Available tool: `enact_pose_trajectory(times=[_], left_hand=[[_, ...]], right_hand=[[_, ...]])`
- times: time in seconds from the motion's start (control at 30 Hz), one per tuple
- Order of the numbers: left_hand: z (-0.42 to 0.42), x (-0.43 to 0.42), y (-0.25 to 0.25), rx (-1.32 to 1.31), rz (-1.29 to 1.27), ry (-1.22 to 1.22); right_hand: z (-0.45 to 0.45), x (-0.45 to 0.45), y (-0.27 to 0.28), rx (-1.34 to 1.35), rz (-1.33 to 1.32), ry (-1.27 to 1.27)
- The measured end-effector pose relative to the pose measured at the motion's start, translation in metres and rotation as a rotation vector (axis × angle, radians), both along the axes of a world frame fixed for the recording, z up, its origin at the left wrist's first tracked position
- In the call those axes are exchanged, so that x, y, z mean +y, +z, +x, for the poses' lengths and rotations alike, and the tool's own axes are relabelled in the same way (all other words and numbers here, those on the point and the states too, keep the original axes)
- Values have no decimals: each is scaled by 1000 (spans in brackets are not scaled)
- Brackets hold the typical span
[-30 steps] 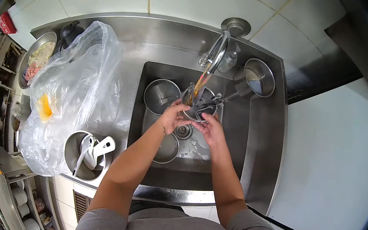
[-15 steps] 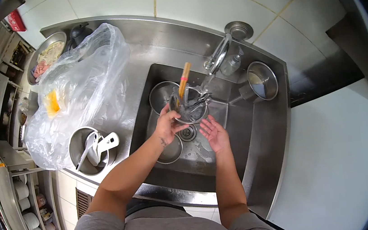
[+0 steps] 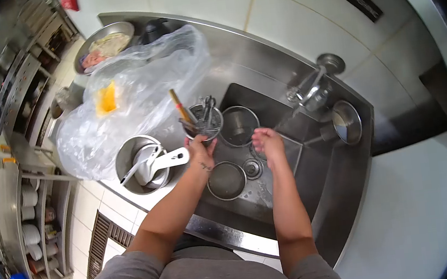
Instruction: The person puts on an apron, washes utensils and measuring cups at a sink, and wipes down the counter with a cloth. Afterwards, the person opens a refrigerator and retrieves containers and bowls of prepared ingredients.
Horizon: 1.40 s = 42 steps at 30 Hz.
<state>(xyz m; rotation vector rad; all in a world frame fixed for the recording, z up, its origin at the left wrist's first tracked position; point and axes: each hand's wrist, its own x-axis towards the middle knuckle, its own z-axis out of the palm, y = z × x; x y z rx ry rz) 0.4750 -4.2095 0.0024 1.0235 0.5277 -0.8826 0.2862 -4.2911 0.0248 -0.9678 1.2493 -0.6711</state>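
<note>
My left hand [image 3: 201, 152] is closed around the lower side of a small metal pot [image 3: 216, 131], lifted at the sink's left edge. Wooden chopsticks [image 3: 180, 105] with a red band and several metal utensils [image 3: 209, 112] stick up out of it. Over the sink, my right hand [image 3: 269, 144] is loosely curled, fingers slightly apart, with nothing visible in it. Close to its fingertips is a round metal pot [image 3: 240, 126] in the sink basin. Another round metal pan [image 3: 227, 181] lies lower in the basin, beside the drain [image 3: 253, 168].
Water runs from the faucet [image 3: 312, 92]. A handled metal pan [image 3: 346, 122] sits at the sink's right side. On the left counter are a pot [image 3: 126, 168] holding white-handled utensils, a large clear plastic bag [image 3: 145, 82] and a metal bowl of food [image 3: 79, 56].
My left hand has moved the pot of utensils left, from under the faucet to the sink's left edge. My right hand has left the pot and its fingers have curled. The view has turned.
</note>
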Motion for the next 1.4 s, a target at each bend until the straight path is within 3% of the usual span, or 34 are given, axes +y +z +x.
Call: enact_pose_trajectory(times=[0.03, 0.17, 0.23, 0.27, 0.3, 0.33, 0.37, 0.4, 0.47, 0.53, 0.57, 0.63, 0.7, 0.73, 0.83, 0.93, 1.07, 1.17, 1.27, 1.3, 1.37, 1.4], left_hand=[[3, -2, -4, -29, 24, -2], [15, -12, -20, -2, 95, 136], [2, 4, 13, 64, 5, 104], [9, 19, -78, 96, -192, -200], [-7, 48, -73, -125, -268, -417], [-20, 76, -53, -353, -336, -634], [-22, 100, -27, -117, -245, -821], [-18, 130, -22, 68, -295, -1194], [5, 179, 21, 56, -56, -1458], [40, 217, 29, -233, 48, -1601], [62, 225, 45, -190, 121, -1685], [97, 223, 114, -241, 208, -1862], [125, 219, 162, -318, 146, -1852], [138, 219, 170, -388, 26, -1756], [148, 200, 201, -602, 63, -1433], [141, 177, 187, -740, 70, -1076], [127, 146, 135, -824, 92, -1010], [107, 120, 93, -940, 196, -1095], [85, 92, 58, -1442, 427, -1191], [77, 84, 50, -1442, 428, -1198], [68, 71, 38, -1772, 512, -1080], [70, 66, 35, -1703, 537, -1171]], right_hand=[[16, 12, 16, 41, -24, 166], [77, 51, 69, 8, -132, 390], [95, 58, 84, 123, -219, 689], [100, 63, 89, 139, -242, 774], [102, 66, 81, 134, -216, 856], [107, 71, 84, 225, -166, 965], [114, 80, 85, 315, -110, 1069], [123, 89, 69, 264, 38, 1080], [148, 119, 30, 194, 226, 972], [174, 155, -1, 142, 364, 802], [182, 164, -16, 107, 456, 751], [185, 176, -35, -84, 589, 715], [164, 184, -26, -165, 655, 644], [147, 184, -22, -203, 672, 569], [77, 176, -6, -308, 680, 407], [6, 154, -12, -482, 761, 178], [-50, 109, -49, -496, 626, -219], [-55, 74, -46, -458, 523, -471], [-59, 53, -56, -583, 493, -556], [-56, 49, -53, -606, 494, -578], [-51, 47, -48, -616, 492, -590], [-49, 46, -48, -618, 491, -582]])
